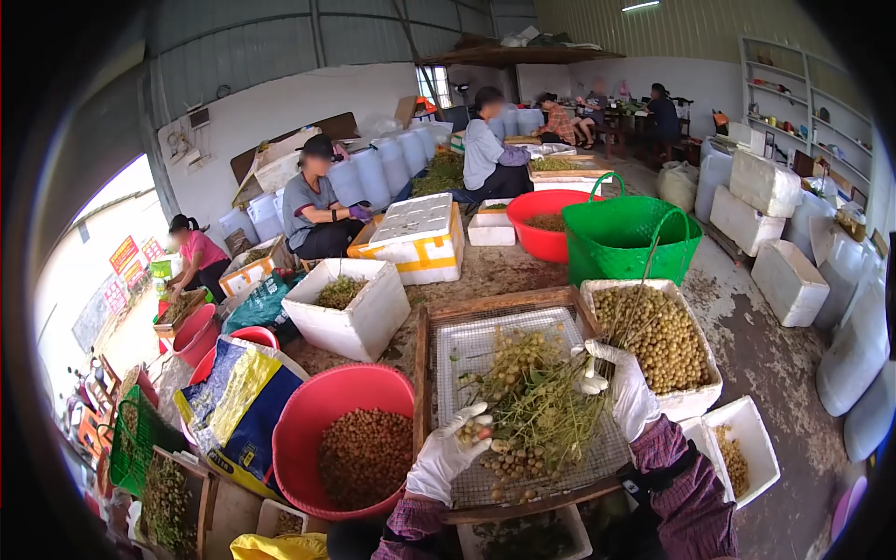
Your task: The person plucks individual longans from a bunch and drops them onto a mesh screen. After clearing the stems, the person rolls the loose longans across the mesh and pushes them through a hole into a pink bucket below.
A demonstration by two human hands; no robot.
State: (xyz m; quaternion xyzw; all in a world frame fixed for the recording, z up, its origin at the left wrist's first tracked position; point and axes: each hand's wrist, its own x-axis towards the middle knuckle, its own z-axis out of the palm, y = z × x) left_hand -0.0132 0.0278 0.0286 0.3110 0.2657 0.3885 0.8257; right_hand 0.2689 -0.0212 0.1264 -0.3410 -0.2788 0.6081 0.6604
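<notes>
A wood-framed wire mesh screen (467, 345) lies in front of me, with a tangled bunch of green stems (551, 411) on it. Small round yellow-brown fruits (518, 353) hang among the stems, and some lie loose on the mesh. My right hand (616, 383), in a white glove, is closed around the stems at the bunch's right side. My left hand (455, 455), also white-gloved, is at the lower left of the bunch. Its thumb and fingers are curled about a few fruits, one of them reddish; the exact grip is partly hidden.
A foam box (714, 383) of fruits stands at the right, with a green basket (635, 233) behind it. A red tub (308, 411) of brownish fruits is at my left. Another foam box (373, 327) holds stems. Several people sit working farther back.
</notes>
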